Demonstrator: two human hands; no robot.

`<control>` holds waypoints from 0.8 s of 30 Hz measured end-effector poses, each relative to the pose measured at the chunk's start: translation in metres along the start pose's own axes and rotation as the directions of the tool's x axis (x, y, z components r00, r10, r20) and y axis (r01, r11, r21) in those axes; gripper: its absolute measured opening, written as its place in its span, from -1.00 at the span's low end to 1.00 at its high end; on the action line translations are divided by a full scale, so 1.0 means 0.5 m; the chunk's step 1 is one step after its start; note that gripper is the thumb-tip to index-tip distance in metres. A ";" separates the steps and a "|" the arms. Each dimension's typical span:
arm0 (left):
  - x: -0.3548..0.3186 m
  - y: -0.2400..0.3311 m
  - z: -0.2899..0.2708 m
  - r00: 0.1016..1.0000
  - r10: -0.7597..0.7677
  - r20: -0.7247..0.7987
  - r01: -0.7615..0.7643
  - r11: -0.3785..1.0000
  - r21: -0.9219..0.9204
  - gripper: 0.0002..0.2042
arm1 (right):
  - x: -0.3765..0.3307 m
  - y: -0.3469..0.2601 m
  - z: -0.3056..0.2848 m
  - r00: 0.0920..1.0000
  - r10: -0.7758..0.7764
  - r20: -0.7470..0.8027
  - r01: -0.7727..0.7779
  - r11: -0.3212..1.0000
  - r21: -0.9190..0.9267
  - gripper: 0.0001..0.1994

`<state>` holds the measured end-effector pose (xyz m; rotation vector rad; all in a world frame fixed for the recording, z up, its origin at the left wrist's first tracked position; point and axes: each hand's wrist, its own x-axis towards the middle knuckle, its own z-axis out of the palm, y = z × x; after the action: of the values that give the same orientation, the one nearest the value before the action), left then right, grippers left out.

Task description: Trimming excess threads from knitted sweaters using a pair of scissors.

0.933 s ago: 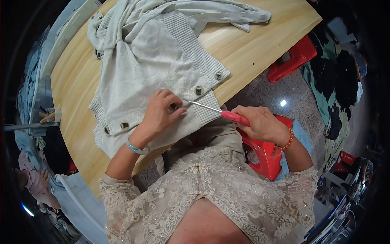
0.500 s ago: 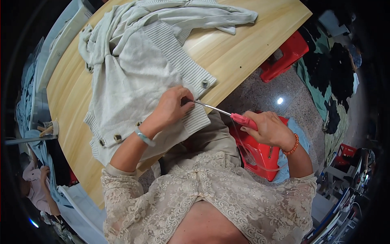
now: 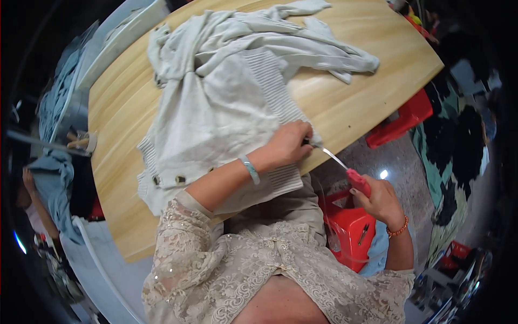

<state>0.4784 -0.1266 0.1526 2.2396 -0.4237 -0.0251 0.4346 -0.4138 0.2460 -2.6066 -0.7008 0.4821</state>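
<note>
A pale cream knitted cardigan [image 3: 216,119] with ribbed bands and dark buttons lies spread over the wooden table, its sleeves bunched toward the far side. My left hand [image 3: 290,142] is closed in a pinch on the cardigan's ribbed band near the table edge. A dark spot, perhaps a button, shows at its fingertips. To its right, my right hand [image 3: 381,201] grips the red handle of a tool [image 3: 358,182] with a thin metal shaft. The shaft points left, and its tip is beside my left fingertips. What the tip touches is hidden.
Below the wooden table's [image 3: 121,216] right edge stands a red stool [image 3: 350,229] with a small dark metal item on it. Another red stool [image 3: 402,119] is farther right. Dark and green garments [image 3: 453,129] lie on the floor. At far left, a person's arm [image 3: 40,202] touches blue-grey cloth.
The view has shifted, so the table and cardigan sit farther right and lower. My left hand has moved along the ribbed band toward its buttoned corner, and the tool's tip has moved with it.
</note>
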 end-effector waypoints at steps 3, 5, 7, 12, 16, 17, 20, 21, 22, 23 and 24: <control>-0.040 0.021 -0.014 0.999 0.044 0.011 -0.042 0.992 -0.118 -0.68 | 0.035 -0.005 0.024 0.994 0.031 -0.104 -0.029 0.999 0.021 -0.74; -0.097 0.045 -0.056 0.991 0.132 -0.027 -0.130 0.990 0.048 -0.61 | 0.064 -0.009 0.040 0.984 0.079 -0.160 -0.087 0.995 -0.045 -0.72; -0.189 0.049 -0.125 0.996 0.036 -0.076 -0.017 0.970 0.241 -0.48 | 0.099 -0.037 0.052 0.980 0.024 -0.199 -0.025 1.000 0.001 -0.74; -0.457 0.012 -0.309 0.921 -0.246 -0.302 0.372 0.785 0.496 -0.36 | 0.191 -0.063 0.100 0.904 -0.325 -0.277 0.342 0.939 0.015 -0.54; -0.567 -0.063 -0.340 0.853 -0.348 -0.389 0.500 0.758 0.419 -0.41 | 0.277 -0.089 0.153 0.862 -0.405 -0.303 0.387 0.914 -0.121 -0.55; -0.572 -0.074 -0.340 0.875 -0.284 -0.393 0.447 0.785 0.429 -0.46 | 0.294 -0.095 0.156 0.876 -0.392 -0.280 0.366 0.920 -0.143 -0.57; -0.587 -0.101 -0.357 0.875 -0.231 -0.425 0.394 0.851 0.347 -0.62 | 0.329 -0.110 0.153 0.888 -0.387 -0.246 0.352 0.919 -0.177 -0.64; -0.590 -0.114 -0.371 0.863 -0.255 -0.437 0.392 0.882 0.260 -0.63 | 0.334 -0.112 0.139 0.883 -0.402 -0.243 0.375 0.915 -0.152 -0.69; -0.595 -0.130 -0.398 0.848 -0.274 -0.453 0.366 0.922 0.127 -0.64 | 0.335 -0.130 0.126 0.875 -0.423 -0.237 0.405 0.906 -0.122 -0.74; -0.603 -0.141 -0.432 0.822 -0.198 -0.534 0.316 0.939 0.139 -0.63 | 0.332 -0.150 0.112 0.845 -0.437 -0.308 0.446 0.894 -0.046 -0.73; -0.601 -0.140 -0.463 0.788 -0.115 -0.605 0.258 0.954 0.155 -0.62 | 0.322 -0.171 0.087 0.834 -0.430 -0.347 0.452 0.892 -0.019 -0.75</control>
<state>0.2523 0.1802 0.2138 2.3568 0.1529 0.6389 0.5137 -0.2472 0.2118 -2.2729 -1.0982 -0.0912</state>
